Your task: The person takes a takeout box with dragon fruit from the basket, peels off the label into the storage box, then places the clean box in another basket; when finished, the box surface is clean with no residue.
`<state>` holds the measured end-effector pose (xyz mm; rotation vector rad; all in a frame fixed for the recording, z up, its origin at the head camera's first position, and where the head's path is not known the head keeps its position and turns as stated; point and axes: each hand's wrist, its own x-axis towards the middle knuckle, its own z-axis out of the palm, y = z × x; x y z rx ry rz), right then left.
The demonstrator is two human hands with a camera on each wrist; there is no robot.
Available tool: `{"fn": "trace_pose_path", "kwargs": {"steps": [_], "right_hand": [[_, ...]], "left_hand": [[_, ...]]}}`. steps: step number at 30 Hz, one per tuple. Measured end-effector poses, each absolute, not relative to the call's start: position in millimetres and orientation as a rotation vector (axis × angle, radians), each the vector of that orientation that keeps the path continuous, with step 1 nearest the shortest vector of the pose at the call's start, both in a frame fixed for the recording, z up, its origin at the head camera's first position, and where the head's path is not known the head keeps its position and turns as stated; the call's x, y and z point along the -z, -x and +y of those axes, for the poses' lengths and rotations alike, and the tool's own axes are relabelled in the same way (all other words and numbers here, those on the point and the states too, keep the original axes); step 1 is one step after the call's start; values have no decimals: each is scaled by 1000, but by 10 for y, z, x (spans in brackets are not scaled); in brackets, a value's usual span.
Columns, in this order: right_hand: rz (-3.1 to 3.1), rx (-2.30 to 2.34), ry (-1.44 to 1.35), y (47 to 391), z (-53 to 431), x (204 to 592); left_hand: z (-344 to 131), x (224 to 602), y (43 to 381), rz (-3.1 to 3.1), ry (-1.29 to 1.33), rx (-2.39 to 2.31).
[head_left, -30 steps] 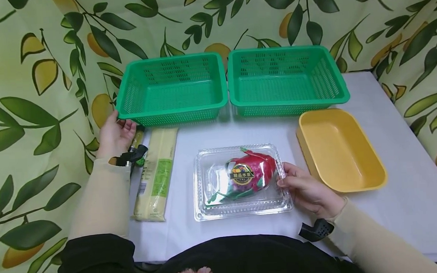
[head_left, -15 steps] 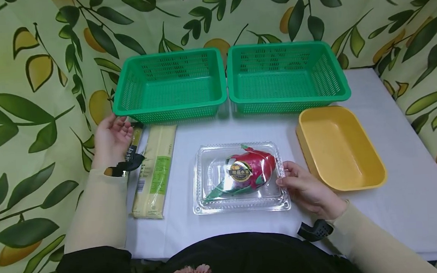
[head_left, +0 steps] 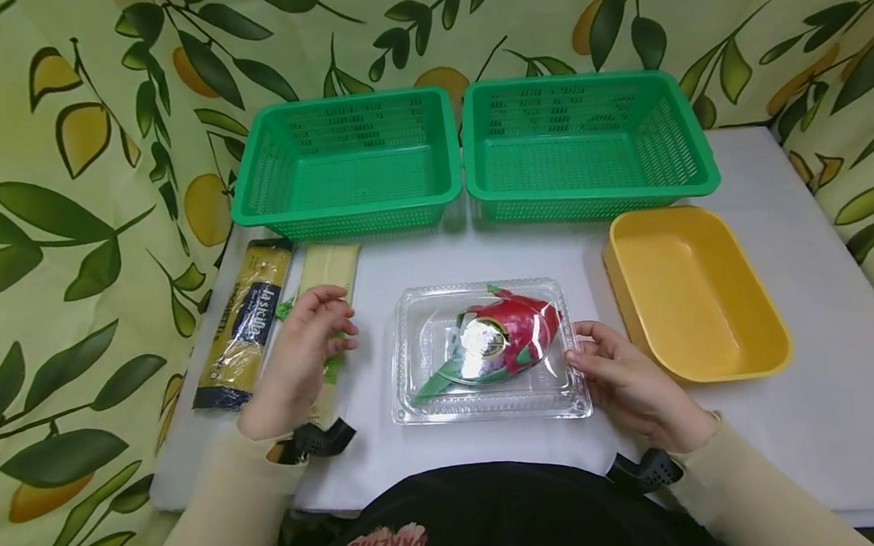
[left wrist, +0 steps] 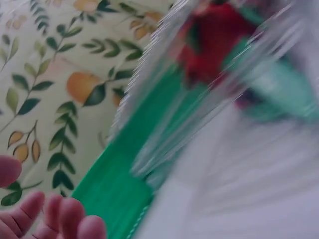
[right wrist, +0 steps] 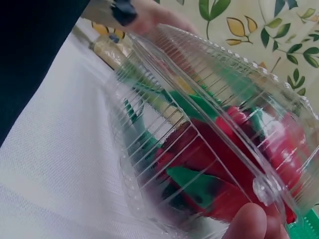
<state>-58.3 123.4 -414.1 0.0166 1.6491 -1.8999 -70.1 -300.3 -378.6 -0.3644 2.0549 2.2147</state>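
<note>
A clear plastic clamshell box (head_left: 490,410) lies mid-table, with a red dragon fruit (head_left: 521,328) with green scales inside it. My right hand (head_left: 635,386) holds the box at its right edge, the thumb (right wrist: 247,223) at a corner in the right wrist view. To the left, my left hand (head_left: 303,356) hangs over a long pale noodle packet (head_left: 327,267), its fingers loosely bent and holding nothing. Those fingers (left wrist: 70,216) are also bare in the left wrist view. Beside that packet lies a gold and navy pasta packet (head_left: 241,335). Part of the noodle packet is hidden behind the left hand.
Two green plastic baskets, the left one (head_left: 351,221) and the right one (head_left: 591,205), stand side by side at the back. A yellow tub (head_left: 697,290) is right of the clamshell box. Patterned cloth (head_left: 54,271) hangs around the white table (head_left: 828,399).
My left hand has left the front-left corner of the left basket and come right and toward me, uncovering the gold packet. My right hand stays at the box, which has hardly moved.
</note>
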Motion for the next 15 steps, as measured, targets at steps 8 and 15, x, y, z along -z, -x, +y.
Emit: {"fn": "trace_pose_path", "kwargs": {"steps": [8,15], "right_hand": [[1688,1933,-18,529,1251,4143],[1702,1982,7,556,1154,4179]], "left_hand": [[-2691,4010,435,2012,185,-1914],[-2539,4134,385,1891,212,-2051]]}}
